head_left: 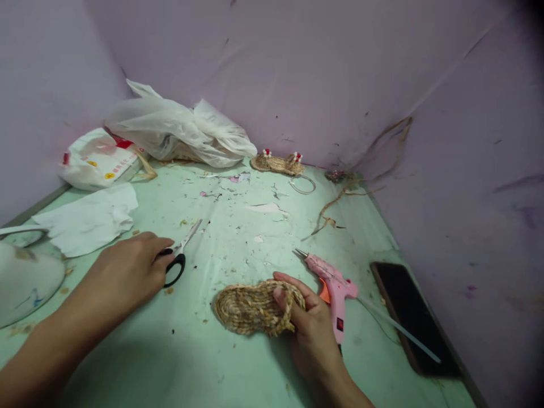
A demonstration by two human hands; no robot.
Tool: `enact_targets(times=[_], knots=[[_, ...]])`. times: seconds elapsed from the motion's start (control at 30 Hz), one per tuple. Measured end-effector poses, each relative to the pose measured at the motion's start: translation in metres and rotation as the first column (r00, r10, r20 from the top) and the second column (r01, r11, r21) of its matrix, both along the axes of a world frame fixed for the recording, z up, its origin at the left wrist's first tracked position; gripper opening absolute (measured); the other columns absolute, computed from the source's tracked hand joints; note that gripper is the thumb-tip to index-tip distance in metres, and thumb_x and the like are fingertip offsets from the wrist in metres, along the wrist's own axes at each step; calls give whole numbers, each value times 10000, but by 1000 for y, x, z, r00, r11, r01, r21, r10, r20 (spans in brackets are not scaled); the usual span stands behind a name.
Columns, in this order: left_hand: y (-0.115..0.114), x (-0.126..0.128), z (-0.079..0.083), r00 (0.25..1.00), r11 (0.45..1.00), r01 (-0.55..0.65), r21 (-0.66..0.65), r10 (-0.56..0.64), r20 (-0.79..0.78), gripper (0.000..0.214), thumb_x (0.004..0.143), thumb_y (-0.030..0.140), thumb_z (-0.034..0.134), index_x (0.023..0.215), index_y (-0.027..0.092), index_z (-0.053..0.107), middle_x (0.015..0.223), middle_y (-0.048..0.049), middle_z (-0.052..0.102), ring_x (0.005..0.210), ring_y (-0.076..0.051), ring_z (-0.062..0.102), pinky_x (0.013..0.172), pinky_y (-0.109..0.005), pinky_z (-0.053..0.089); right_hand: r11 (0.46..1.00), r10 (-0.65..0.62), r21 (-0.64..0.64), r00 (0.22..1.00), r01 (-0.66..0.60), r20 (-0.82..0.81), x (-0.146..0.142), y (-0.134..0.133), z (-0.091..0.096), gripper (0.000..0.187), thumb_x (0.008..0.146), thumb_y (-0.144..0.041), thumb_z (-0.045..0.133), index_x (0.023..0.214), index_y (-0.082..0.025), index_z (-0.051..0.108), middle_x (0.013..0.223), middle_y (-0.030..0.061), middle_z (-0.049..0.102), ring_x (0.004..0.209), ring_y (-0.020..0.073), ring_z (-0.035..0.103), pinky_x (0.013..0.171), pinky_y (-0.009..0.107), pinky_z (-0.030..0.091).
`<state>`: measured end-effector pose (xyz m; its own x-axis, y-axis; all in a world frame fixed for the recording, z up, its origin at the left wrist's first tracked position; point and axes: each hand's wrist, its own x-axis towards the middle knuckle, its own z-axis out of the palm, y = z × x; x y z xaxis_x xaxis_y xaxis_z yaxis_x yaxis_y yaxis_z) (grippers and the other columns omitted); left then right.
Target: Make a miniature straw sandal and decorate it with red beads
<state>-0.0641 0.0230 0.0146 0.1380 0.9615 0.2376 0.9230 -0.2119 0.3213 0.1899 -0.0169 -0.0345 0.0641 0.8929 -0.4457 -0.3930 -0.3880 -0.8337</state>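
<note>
My right hand (317, 331) grips a small braided straw slipper (246, 309) by its strap end, thumb on top and fingers behind. The slipper's sole faces up towards me, and its rounded end points left. Over on the left, the fingers of my left hand (140, 263) are closed at the black handles of a pair of scissors (181, 262). The scissor blades point away and to the right; one handle loop is partly hidden by the fingers. Just right of my right hand lies a pink glue gun (334, 277) with an orange trigger and a glue stick (402, 328) sticking out behind.
A dark phone (412, 317) lies at the right edge. Along the back are a white plastic bag (182, 130), a finished-looking slipper (276, 164) with beads, a wire ring (302, 184) and straw strands (331, 207). White paper (91, 218) lies left; scraps dot the green tabletop (238, 243).
</note>
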Motion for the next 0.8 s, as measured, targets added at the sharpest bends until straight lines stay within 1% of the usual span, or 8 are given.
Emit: enact_targets(times=[0.03, 0.07, 0.13, 0.2, 0.33, 0.47, 0.6, 0.8], knots=[[-2, 10, 3, 999, 999, -34, 19, 34, 23, 221, 798, 199, 453, 762, 175, 670, 718, -22, 664, 653, -172, 607, 594, -263, 433, 1000, 1, -1, 1000, -1, 4, 0, 0, 0, 399, 597, -340, 792, 932, -148, 688, 767, 49, 708, 668, 173, 631, 651, 295, 499], [-5, 21, 5, 994, 999, 31, 9, -31, 102, 206, 803, 191, 458, 763, 169, 659, 756, -33, 672, 688, -164, 610, 643, -270, 454, 1000, 4, 0, 1000, -4, 10, 0, 0, 0, 399, 598, -340, 792, 930, -145, 689, 764, 51, 708, 663, 172, 630, 646, 294, 498], [-10, 48, 8, 937, 975, 221, -17, -207, 280, 195, 803, 172, 476, 709, 172, 646, 700, -23, 654, 636, -129, 596, 602, -229, 463, 1000, 5, 3, 1000, -5, 24, -1, -1, 1, 383, 600, -343, 790, 911, -144, 689, 745, 51, 707, 640, 167, 629, 626, 289, 496], [-15, 72, 6, 888, 944, 329, 0, -309, 342, 220, 812, 134, 458, 726, 158, 659, 666, -31, 625, 602, -120, 579, 568, -221, 461, 1000, 2, 11, 999, -2, 32, -1, -1, 1, 365, 607, -351, 786, 896, -153, 684, 718, 40, 702, 616, 159, 626, 610, 282, 495], [-20, 99, -5, 877, 906, 422, 30, -416, 239, 279, 803, 100, 408, 737, 137, 676, 630, -53, 594, 568, -136, 565, 532, -237, 462, 999, -4, 39, 999, 2, 41, -3, -2, 3, 341, 621, -356, 770, 875, -149, 674, 675, 26, 685, 581, 144, 612, 576, 259, 488], [-19, 105, -7, 905, 906, 423, -25, -421, 62, 264, 749, 84, 407, 699, 147, 659, 604, -52, 600, 521, -147, 566, 500, -244, 459, 999, -19, 35, 996, 16, 83, -5, -1, 10, 333, 600, -347, 762, 842, -133, 683, 634, 24, 671, 553, 143, 597, 538, 252, 483], [-14, 111, 5, 908, 903, 382, -198, -407, -102, 196, 695, 111, 444, 630, 151, 624, 592, -59, 619, 467, -163, 557, 455, -260, 426, 999, -37, -8, 992, 38, 124, -7, 1, 19, 284, 538, -305, 762, 758, -137, 698, 586, 7, 666, 505, 124, 571, 490, 228, 464], [-3, 121, 26, 875, 841, 358, -405, -454, -169, 200, 716, 164, 450, 601, 159, 614, 596, -73, 644, 512, -208, 600, 477, -290, 412, 1000, -22, -11, 985, 24, 172, -6, 3, 21, 235, 535, -237, 716, 750, -141, 713, 570, -11, 659, 493, 105, 544, 475, 202, 441]])
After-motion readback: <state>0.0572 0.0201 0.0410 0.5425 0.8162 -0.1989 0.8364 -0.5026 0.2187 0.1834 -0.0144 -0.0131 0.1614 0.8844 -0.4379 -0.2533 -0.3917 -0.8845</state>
